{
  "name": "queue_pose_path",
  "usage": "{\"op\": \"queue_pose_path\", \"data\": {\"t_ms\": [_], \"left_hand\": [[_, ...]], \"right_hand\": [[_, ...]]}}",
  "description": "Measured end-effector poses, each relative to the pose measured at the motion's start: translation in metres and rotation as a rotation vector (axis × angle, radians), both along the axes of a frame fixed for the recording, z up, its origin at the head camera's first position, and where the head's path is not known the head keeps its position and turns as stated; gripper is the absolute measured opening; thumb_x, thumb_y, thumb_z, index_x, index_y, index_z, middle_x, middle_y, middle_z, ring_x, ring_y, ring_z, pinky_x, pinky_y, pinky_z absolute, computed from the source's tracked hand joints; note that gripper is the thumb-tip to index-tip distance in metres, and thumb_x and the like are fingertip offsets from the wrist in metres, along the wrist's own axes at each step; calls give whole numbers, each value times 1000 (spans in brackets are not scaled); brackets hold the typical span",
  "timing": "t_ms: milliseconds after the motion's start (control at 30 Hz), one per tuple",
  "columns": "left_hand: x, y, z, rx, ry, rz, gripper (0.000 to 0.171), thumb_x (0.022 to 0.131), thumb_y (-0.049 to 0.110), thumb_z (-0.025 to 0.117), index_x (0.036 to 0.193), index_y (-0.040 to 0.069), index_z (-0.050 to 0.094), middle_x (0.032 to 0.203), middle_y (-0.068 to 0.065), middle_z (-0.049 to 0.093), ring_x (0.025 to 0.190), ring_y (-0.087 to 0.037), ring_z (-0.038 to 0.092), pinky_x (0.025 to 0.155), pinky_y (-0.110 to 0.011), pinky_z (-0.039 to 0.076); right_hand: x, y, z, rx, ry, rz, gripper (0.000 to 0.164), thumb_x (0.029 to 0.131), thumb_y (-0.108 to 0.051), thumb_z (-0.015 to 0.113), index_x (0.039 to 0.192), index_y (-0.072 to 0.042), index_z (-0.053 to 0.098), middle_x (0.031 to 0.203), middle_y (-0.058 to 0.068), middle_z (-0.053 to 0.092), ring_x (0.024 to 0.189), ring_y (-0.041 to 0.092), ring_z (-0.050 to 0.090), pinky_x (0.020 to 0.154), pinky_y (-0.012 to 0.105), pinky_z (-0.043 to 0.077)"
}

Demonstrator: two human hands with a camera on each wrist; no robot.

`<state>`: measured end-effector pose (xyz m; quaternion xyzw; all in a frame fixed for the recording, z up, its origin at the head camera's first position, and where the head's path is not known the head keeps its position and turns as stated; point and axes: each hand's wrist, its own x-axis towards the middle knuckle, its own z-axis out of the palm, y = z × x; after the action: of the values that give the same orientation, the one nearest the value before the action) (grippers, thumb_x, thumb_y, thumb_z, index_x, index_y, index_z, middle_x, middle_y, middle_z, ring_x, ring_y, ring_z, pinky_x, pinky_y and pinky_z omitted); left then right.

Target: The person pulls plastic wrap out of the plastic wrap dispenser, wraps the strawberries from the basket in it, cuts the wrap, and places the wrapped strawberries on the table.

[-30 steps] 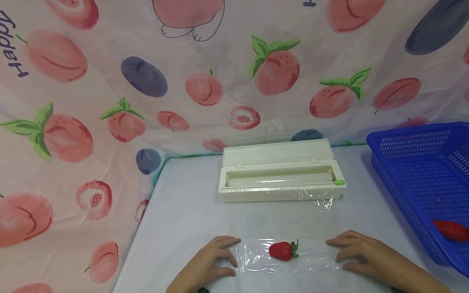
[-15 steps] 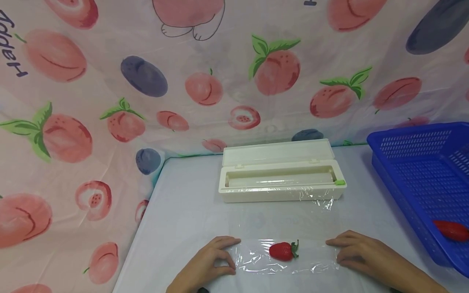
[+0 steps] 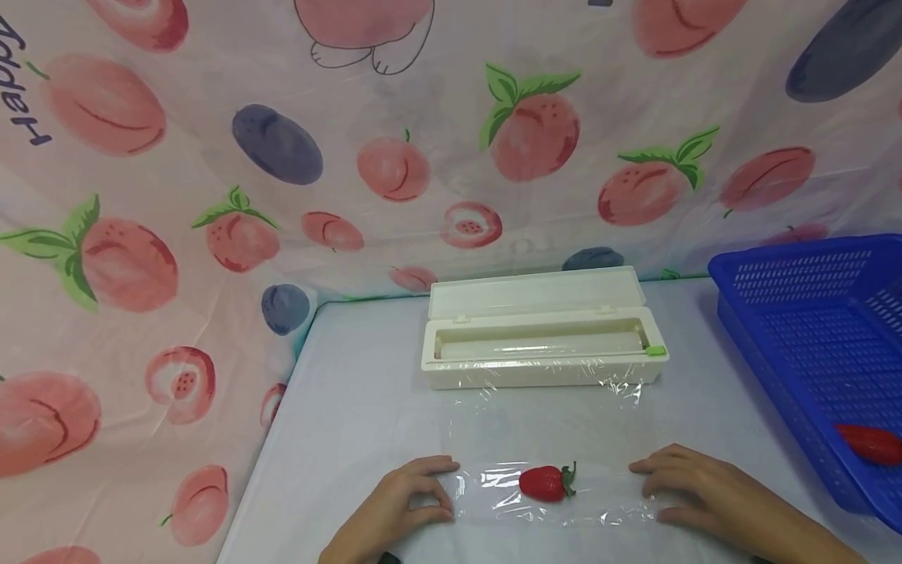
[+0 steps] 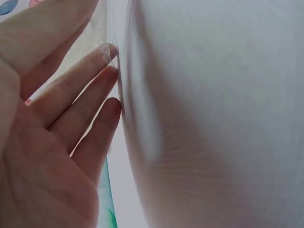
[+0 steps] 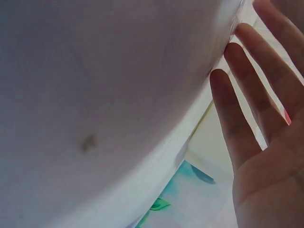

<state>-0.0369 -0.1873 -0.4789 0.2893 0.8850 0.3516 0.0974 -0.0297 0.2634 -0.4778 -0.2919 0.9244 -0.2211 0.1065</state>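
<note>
Centrally, we see a glossy red strawberry with a curling green leafy cap (image 3: 544,484), apparently lying on a sheet of clear, crinkly plastic film (image 3: 493,497) over a white, cloth-covered worktop (image 3: 352,407). Our bare left grip (image 3: 405,501) is relaxed, fingertips at the film's left edge, film clinging to one finger. Our bare right grip (image 3: 705,489) is loose too, fingers spread near the opposite edge, grasping nothing. To lay the film flat, we judge that both edges want even, gentle tension, without dragging the fruit. Beyond stands an open, long, cream plastic box (image 3: 543,376) with a smooth, shiny roll (image 3: 543,345) inside. At right, a deep-blue perforated plastic basket (image 3: 750,376) holds an elongated red object (image 3: 870,445), cut off by the view's edge.
</note>
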Motion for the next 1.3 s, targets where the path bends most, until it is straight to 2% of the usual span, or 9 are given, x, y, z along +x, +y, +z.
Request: {"op": "queue_pose_path", "data": {"t_ms": [133, 333, 500, 733, 867, 967, 1100, 1167, 1300], "left_hand": [[0, 0, 2, 11, -21, 2, 7, 85, 34, 76, 81, 30, 71, 131, 7, 64, 126, -18, 58, 106, -29, 45], [0, 0, 2, 22, -7, -6, 7, 85, 31, 77, 82, 30, 71, 131, 7, 64, 125, -18, 58, 106, -28, 45], [0, 0, 1, 27, 3, -6, 8, 84, 30, 78, 81, 29, 71, 130, 6, 65, 125, -18, 59, 105, -28, 46], [0, 0, 1, 38, -26, 5, 6, 85, 33, 76, 82, 30, 71, 130, 8, 65, 126, -18, 59, 106, -29, 46], [-1, 0, 2, 41, -14, 11, 6, 85, 33, 76, 83, 30, 72, 128, 8, 66, 126, -18, 59, 105, -31, 47], [-1, 1, 3, 47, -21, 14, 5, 85, 34, 75, 84, 30, 72, 126, 9, 67, 126, -19, 59, 105, -32, 47], [-2, 0, 3, 57, 0, -4, 5, 87, 30, 75, 85, 28, 71, 123, 8, 69, 125, -20, 60, 104, -34, 48], [-2, 0, 3, 57, 20, -18, 5, 88, 29, 74, 86, 27, 70, 123, 7, 70, 125, -21, 60, 103, -35, 49], [-2, 0, 3, 51, 35, -41, 6, 91, 29, 70, 88, 25, 68, 124, 5, 69, 126, -22, 59, 105, -36, 48]], "right_hand": [[-2, 3, -1, -11, -16, 35, 23, 86, -53, 69, 107, -42, 72, 122, -15, 65, 111, 9, 59, 86, 29, 57], [-4, 0, 0, -8, -12, 16, 9, 86, -46, 71, 94, -45, 74, 120, -16, 66, 109, 9, 59, 86, 30, 57], [-3, -4, 0, -9, 126, 46, 10, 85, -34, 75, 88, -44, 74, 116, -14, 68, 105, 11, 61, 82, 33, 58], [0, -6, 2, 57, 88, 13, 9, 91, -42, 68, 98, -42, 74, 116, -16, 67, 106, 12, 62, 84, 37, 58], [4, -5, 0, 31, 188, 9, 11, 91, -39, 70, 101, -41, 73, 116, -16, 66, 106, 12, 64, 83, 36, 58], [6, -5, -2, 1, 275, 24, 14, 89, -36, 73, 102, -42, 72, 115, -17, 66, 105, 10, 63, 82, 31, 57], [6, -4, -3, -43, 344, 52, 22, 86, -30, 77, 104, -40, 72, 112, -20, 65, 103, 6, 60, 89, 10, 47], [7, -5, -4, -51, 376, 49, 25, 84, -27, 79, 104, -39, 72, 110, -21, 64, 102, 5, 60, 90, 7, 44], [9, -7, -1, 18, 289, -11, 19, 90, -33, 72, 109, -38, 70, 111, -24, 62, 103, 4, 61, 86, 22, 54]]}}
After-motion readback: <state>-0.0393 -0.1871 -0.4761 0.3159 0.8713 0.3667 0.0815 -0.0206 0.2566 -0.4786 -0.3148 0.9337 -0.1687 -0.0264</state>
